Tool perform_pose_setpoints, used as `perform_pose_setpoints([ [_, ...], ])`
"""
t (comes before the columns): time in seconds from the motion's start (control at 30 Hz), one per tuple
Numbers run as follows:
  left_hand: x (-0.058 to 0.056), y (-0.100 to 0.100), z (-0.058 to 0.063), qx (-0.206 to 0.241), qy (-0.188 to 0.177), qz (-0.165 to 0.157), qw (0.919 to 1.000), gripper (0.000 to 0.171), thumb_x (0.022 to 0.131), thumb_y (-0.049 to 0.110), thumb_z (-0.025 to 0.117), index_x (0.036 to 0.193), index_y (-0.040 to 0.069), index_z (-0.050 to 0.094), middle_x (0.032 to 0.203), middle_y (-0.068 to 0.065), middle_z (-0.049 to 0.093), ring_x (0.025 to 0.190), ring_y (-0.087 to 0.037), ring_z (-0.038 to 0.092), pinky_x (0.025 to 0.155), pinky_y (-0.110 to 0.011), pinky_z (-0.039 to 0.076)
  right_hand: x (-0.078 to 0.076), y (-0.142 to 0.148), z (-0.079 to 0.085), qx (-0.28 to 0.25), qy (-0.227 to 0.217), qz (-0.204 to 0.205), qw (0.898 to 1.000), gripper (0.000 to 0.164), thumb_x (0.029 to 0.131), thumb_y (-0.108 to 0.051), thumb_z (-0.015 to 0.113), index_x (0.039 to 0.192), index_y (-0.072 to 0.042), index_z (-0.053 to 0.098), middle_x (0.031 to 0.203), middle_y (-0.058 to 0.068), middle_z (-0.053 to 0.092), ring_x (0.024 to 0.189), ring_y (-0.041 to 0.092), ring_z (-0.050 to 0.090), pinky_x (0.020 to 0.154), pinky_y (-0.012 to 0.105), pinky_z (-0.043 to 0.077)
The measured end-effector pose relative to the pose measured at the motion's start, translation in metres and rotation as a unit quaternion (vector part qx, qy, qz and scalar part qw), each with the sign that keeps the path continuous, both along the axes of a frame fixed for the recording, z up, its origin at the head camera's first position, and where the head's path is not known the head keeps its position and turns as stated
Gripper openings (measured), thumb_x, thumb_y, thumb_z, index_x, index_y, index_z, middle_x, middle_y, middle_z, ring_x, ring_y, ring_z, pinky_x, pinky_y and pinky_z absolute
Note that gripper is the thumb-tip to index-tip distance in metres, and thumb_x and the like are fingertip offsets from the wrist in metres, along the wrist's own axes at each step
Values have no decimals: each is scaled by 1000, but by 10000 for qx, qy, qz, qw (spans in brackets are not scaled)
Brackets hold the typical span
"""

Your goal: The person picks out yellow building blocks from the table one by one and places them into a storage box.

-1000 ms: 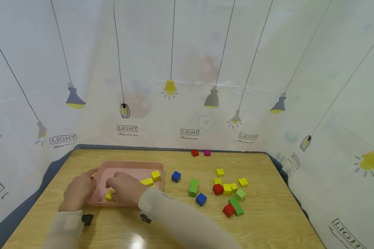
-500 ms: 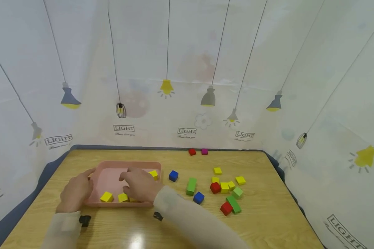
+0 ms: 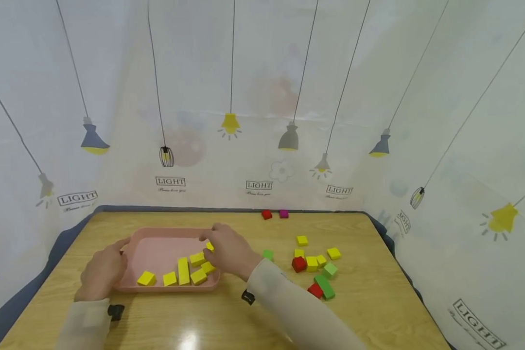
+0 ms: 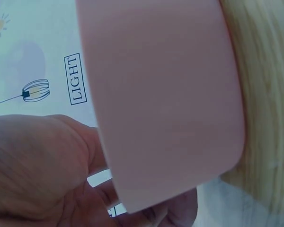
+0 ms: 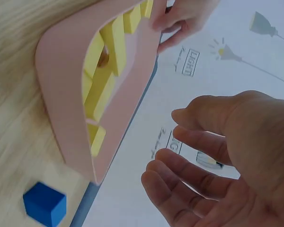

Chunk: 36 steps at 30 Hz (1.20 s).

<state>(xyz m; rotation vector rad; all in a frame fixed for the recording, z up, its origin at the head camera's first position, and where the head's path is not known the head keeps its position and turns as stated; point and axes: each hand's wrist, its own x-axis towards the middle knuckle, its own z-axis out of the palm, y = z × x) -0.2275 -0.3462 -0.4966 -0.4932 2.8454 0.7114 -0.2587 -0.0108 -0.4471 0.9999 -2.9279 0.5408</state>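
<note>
A pink tray (image 3: 166,288) stands at the left of the table, with several yellow blocks (image 3: 183,271) lying along its near side and right end. My left hand (image 3: 102,272) grips the tray's left wall; in the left wrist view its fingers (image 4: 180,208) go round the rim. Over the tray's right end is my right hand (image 3: 232,250), which hides part of a yellow block there. The right wrist view shows this hand (image 5: 213,161) holding nothing, its fingers loosely bent and apart from the tray. A blue block (image 5: 45,203) sits on the wood beside the tray.
Right of the tray lie loose yellow, red and green blocks, among them a red block (image 3: 299,264) and a long green block (image 3: 324,286). A red block (image 3: 267,214) and a magenta block (image 3: 284,214) lie at the far edge. A printed curtain (image 3: 210,97) surrounds the table (image 3: 367,311).
My right hand has moved rightward from the tray's near-left part to its right end, uncovering the yellow blocks. Its arm now hides the blue blocks in the head view. The left hand stays on the tray.
</note>
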Motion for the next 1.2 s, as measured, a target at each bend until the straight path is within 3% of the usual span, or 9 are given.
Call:
perform_pose_setpoints([
  [0.27, -1, -1, 0, -56, 18, -23, 10000, 63, 119, 13, 48, 180, 6, 36, 162, -40, 57, 103, -42, 65, 74, -46, 47, -17, 47, -1, -271, 238, -271, 9990, 32, 109, -21, 83, 140, -12, 82, 126, 9, 78, 93, 15, 61, 82, 26, 59],
  [0.4, 1, -1, 0, -56, 70, -28, 10000, 62, 119, 13, 48, 179, 6, 37, 162, -40, 58, 99, -41, 66, 72, -45, 47, -24, 73, -4, -349, 138, -572, 9977, 33, 109, -22, 83, 140, -13, 81, 128, 10, 76, 93, 18, 63, 82, 33, 62],
  [0.77, 3, 0, -2, -90, 96, -21, 9999, 62, 118, 12, 49, 179, 4, 38, 163, -41, 57, 103, -43, 65, 73, -45, 47, -52, 150, -24, -418, 160, -1211, 9916, 32, 108, -16, 83, 138, -6, 81, 134, 16, 80, 111, 31, 75, 102, 52, 66],
  [0.93, 3, 0, -3, -146, 119, 16, 9998, 61, 119, 12, 49, 179, 5, 38, 163, -40, 57, 105, -44, 65, 73, -46, 47, -65, 177, -33, -203, 14, -1498, 9885, 33, 108, -14, 81, 138, -2, 80, 138, 20, 80, 122, 36, 75, 111, 55, 63],
  [1.2, -1, -2, -3, -84, 141, -8, 9999, 63, 118, 12, 52, 179, 5, 38, 162, -41, 58, 104, -44, 65, 72, -45, 47, -74, 200, -42, 117, -559, -1946, 9792, 38, 108, -16, 81, 143, -1, 78, 142, 21, 77, 125, 36, 70, 116, 57, 60],
])
